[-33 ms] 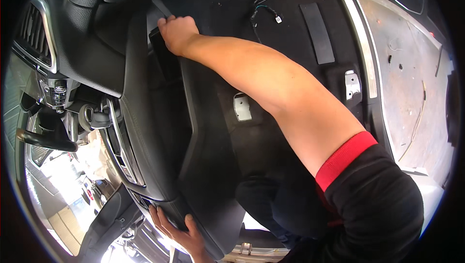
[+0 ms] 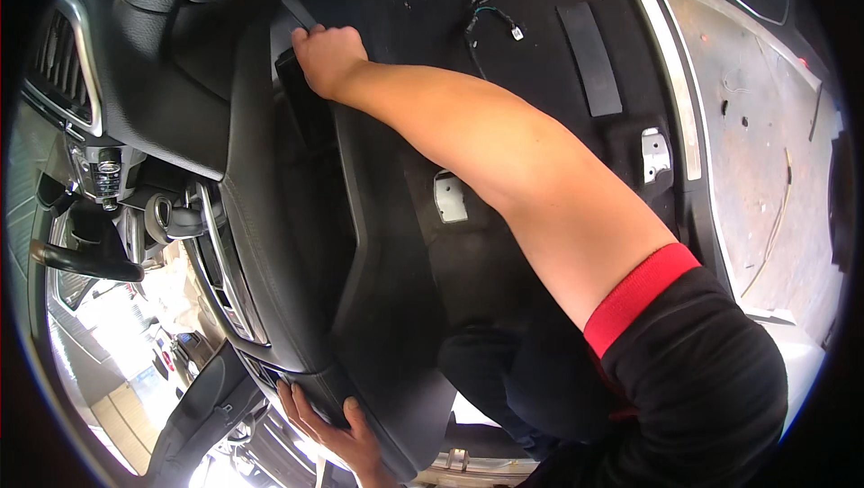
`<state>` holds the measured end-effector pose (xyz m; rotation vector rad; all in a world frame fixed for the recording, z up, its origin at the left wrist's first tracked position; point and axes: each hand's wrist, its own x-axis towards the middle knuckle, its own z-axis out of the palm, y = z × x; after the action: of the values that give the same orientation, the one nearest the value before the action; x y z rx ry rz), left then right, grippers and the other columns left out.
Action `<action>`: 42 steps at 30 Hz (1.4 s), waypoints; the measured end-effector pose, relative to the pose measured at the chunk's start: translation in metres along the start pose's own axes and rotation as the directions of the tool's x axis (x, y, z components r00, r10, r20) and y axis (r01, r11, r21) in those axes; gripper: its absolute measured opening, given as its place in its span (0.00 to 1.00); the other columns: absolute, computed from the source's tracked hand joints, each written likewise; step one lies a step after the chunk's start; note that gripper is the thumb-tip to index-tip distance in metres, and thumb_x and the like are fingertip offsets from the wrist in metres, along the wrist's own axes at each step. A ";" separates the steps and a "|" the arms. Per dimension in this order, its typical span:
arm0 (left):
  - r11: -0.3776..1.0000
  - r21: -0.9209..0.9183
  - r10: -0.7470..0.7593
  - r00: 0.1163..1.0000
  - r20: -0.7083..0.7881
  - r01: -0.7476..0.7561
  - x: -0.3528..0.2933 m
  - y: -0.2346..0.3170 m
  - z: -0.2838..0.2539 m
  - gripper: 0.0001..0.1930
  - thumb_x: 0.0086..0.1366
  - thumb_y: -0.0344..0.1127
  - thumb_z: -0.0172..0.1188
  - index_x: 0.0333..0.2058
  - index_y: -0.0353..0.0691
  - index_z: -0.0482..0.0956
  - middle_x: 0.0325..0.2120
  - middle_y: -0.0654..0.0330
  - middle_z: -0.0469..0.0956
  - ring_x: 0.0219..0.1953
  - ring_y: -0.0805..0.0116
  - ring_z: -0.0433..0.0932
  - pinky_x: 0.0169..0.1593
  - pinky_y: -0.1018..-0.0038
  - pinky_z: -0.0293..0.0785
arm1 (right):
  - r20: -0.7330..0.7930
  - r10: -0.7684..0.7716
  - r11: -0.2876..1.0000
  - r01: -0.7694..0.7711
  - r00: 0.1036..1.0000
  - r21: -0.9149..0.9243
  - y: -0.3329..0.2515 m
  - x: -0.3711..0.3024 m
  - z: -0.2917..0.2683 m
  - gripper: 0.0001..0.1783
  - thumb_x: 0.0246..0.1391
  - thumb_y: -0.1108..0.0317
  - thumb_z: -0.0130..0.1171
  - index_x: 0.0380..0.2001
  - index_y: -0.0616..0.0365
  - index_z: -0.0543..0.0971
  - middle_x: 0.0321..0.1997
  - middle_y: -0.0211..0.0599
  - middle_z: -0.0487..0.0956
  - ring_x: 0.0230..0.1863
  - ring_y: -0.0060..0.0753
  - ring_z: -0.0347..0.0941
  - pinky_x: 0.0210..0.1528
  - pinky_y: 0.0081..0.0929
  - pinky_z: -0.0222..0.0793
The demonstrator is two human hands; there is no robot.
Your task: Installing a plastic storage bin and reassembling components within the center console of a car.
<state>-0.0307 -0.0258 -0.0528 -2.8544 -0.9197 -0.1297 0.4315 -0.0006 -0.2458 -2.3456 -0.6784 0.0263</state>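
I am inside a car, holding a long black dashboard trim panel (image 2: 279,218) with a chrome strip along one side. My right hand (image 2: 328,56) reaches forward at the end of a bare arm and grips the panel's far end near a dark rectangular opening. At the bottom edge of the view, my left hand (image 2: 337,425) holds the panel's near end, fingers curled over its rim. The panel lies tilted between the two hands, above the floor.
Black floor carpet (image 2: 540,56) carries loose wires with connectors (image 2: 490,2) and two metal brackets (image 2: 450,196) (image 2: 655,153). A door sill (image 2: 670,74) borders the bare concrete floor (image 2: 774,146) on the right. An air vent (image 2: 58,74) and a column stalk (image 2: 81,259) sit left.
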 end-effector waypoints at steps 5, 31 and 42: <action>1.000 -0.015 -0.015 1.000 -0.003 0.015 0.000 -0.002 0.003 0.41 0.67 0.66 0.54 0.65 0.37 0.65 0.66 0.43 0.63 0.70 0.40 0.60 0.69 0.43 0.56 | 0.007 0.140 0.965 -0.138 0.990 0.221 -0.011 0.006 -0.006 0.19 0.52 0.68 0.62 0.47 0.60 0.75 0.42 0.52 0.84 0.47 0.48 0.83 0.47 0.40 0.77; 0.991 0.098 0.077 0.993 0.091 -0.086 0.008 0.012 -0.006 0.42 0.71 0.60 0.54 0.68 0.28 0.58 0.66 0.34 0.61 0.68 0.37 0.61 0.70 0.43 0.54 | 0.227 -0.383 0.922 0.387 0.896 0.029 0.000 -0.039 -0.022 0.18 0.53 0.56 0.65 0.46 0.50 0.85 0.60 0.42 0.79 0.66 0.43 0.69 0.59 0.43 0.67; 0.997 0.068 0.025 0.996 0.090 -0.031 0.007 0.009 -0.002 0.46 0.70 0.66 0.51 0.69 0.28 0.57 0.66 0.35 0.60 0.68 0.37 0.60 0.69 0.42 0.56 | 0.353 -0.353 0.908 0.409 0.866 -0.096 -0.031 0.000 0.033 0.15 0.49 0.62 0.69 0.42 0.48 0.88 0.47 0.29 0.85 0.60 0.37 0.72 0.58 0.36 0.65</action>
<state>-0.0194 -0.0296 -0.0505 -2.8279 -0.8818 0.0321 0.4108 0.0396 -0.2517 -2.3436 -1.3536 0.1946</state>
